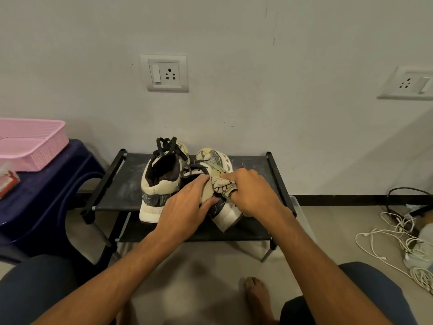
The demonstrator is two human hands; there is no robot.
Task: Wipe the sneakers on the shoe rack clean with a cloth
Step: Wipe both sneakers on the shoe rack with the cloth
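Where the view begins at the far left, a pink basket (30,144) is seen resting on a dark blue stool (46,195), and a red and white packet (8,182) is cut off by the frame edge just beside it. Next to the stool a black shoe rack (117,188) is set against the wall, below a wall socket (164,73). On the rack's top shelf the left sneaker (161,179) is stood upright with its heel toward the camera, black laces loose over its tongue. Just beside it the right sneaker (215,160) is tilted onto its side, its heel projecting past the shelf's front rail. The left hand (185,205) is laid over this sneaker's heel end: the fingers are stretched nearly straight across the collar while the thumb is pressed against the heel, so that the shoe is pinched between them. A cream cloth (222,186) with dark printed lines is bunched against the tilted sneaker between the two hands. It is gripped by the right hand (250,191), whose fingers are curled tightly round the fabric, knuckles up. Below, a bare foot (257,299) is planted on the floor. Farther right white cables (398,233) are tangled on the floor, and a second socket (407,83) is mounted on the wall.
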